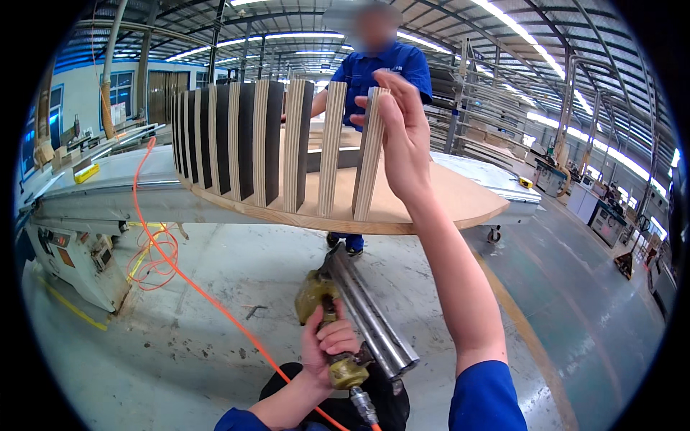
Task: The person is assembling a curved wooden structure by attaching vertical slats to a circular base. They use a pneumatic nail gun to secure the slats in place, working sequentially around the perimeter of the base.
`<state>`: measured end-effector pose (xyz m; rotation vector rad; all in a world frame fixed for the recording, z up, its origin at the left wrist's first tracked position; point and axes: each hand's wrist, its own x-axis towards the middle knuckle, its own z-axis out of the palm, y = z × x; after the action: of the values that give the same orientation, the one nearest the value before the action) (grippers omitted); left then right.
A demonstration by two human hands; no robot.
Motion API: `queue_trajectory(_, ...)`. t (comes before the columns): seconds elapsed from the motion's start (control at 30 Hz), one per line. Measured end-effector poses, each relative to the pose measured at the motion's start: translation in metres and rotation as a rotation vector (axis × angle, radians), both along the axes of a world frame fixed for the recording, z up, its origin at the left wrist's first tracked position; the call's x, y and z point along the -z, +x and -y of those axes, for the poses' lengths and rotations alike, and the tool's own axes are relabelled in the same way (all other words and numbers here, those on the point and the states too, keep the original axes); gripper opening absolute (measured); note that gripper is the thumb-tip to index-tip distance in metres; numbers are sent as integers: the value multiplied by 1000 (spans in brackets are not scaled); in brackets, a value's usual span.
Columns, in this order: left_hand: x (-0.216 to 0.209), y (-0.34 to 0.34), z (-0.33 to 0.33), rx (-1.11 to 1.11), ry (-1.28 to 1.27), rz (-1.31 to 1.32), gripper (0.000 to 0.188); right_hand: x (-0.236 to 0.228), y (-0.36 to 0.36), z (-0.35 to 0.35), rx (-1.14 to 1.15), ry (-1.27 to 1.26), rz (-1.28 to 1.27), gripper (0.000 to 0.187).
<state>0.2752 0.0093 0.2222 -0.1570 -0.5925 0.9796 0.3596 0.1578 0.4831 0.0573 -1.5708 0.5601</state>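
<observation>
Steel-trussed roof [604, 50] spans the top of the frame, bright strip lights [305, 35] beneath it, pale wall [90, 93] and blue-tinted windows [121, 92] upper left, racks of long boards [489, 108] upper right, scuffed grey floor [208, 352] below, yellow line [72, 306] lower left, greener flooring [582, 309] lower right.

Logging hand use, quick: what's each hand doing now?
Left hand: closed, holding the pneumatic tool.
Right hand: loosely curved at the top of the rightmost slat; grip cannot be told.
</observation>
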Motion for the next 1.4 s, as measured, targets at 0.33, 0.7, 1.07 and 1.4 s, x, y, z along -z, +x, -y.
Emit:
queue_trajectory(0.33, 58, -138, 18, -552, -203, -581, 27, 25, 61, 34, 435, -160, 1065, 66)
queue_trajectory(0.7, 175, -207, 41, -842, -436, -2693, 35, 20, 56, 26, 352, -230, 1126, 47)
queue_trajectory(1.07, 450, -156, 114, 117, -630, -2815, 43, -25, 32, -62, 466, -146, 1068, 36)
queue_trajectory(1.4, 469, -131, 134, 221, -615, -2769, 38, 5, -14, -114, 443, -34, 1138, 38)
